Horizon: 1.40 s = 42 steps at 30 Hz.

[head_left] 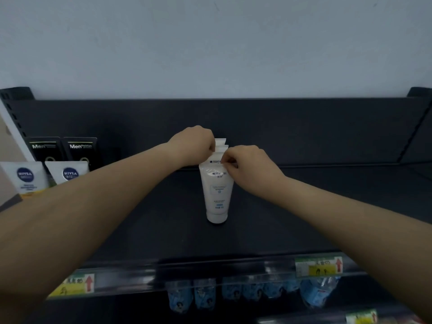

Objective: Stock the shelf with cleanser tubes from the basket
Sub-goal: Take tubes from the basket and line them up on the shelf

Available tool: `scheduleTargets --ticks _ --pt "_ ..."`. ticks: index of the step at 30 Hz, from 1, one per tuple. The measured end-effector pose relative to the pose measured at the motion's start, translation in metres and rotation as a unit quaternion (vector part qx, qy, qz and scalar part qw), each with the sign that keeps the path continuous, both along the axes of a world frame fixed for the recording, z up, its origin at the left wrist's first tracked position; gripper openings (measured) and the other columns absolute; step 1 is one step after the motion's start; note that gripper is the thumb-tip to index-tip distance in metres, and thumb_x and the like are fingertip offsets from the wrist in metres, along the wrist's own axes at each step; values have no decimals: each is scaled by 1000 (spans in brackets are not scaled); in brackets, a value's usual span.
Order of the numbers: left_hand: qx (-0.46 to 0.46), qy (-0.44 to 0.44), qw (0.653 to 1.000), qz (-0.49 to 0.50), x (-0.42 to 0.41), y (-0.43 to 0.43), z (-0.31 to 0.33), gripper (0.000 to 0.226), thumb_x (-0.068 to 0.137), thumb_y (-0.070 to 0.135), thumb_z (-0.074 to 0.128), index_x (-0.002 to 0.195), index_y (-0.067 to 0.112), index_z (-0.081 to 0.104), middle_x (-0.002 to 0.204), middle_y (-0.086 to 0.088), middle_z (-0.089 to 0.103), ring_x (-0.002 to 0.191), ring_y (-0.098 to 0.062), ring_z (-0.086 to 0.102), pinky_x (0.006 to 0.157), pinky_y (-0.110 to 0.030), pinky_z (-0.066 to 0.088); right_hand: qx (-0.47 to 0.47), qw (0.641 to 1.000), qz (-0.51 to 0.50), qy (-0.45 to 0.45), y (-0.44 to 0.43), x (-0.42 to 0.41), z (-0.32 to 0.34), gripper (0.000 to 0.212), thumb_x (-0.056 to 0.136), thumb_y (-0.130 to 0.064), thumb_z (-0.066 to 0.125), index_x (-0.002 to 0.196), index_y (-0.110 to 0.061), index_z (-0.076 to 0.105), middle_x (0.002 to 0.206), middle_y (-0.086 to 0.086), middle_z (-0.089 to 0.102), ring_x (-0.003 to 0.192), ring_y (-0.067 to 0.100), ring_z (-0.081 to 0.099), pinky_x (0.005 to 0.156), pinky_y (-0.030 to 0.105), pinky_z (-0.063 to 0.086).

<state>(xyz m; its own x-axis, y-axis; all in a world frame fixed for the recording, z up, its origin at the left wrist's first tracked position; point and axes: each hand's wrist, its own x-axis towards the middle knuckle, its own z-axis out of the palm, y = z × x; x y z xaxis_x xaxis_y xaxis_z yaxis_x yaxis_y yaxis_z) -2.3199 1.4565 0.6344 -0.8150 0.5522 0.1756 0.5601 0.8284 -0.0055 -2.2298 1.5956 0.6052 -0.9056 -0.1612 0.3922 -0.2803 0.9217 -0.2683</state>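
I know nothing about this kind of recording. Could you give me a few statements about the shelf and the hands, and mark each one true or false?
1. The left hand and the right hand both hold the white tubes near their tops. True.
2. The white tubes lie flat on the shelf. False: they stand upright on their caps, one behind another.
3. At the left end, black tubes stand behind blue-logo tubes. True.
4. The level below holds red boxes. False: blue packets are there.
5. The shelf's front rail carries no labels. False: it has yellow and green labels with red arrows.
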Motion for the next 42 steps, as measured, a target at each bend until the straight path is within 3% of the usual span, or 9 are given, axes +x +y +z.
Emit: scheduleTargets --ticks 30,42 --pt "-5 -31 999 10 12 1 3 23 94 20 51 105 16 71 102 -4 68 90 -21 64 83 -41 55 -37 999 7 -5 2 7 -7 21 95 -18 49 105 -17 67 108 -1 65 95 16 62 82 32 52" --pt "-9 -22 1000 10 15 1 4 24 96 20 50 109 15 69 104 -3 68 90 -19 64 82 -36 54 -49 999 6 1 5 5 -8 20 94 -24 52 109 -20 65 112 -4 64 96 16 63 84 36 53"
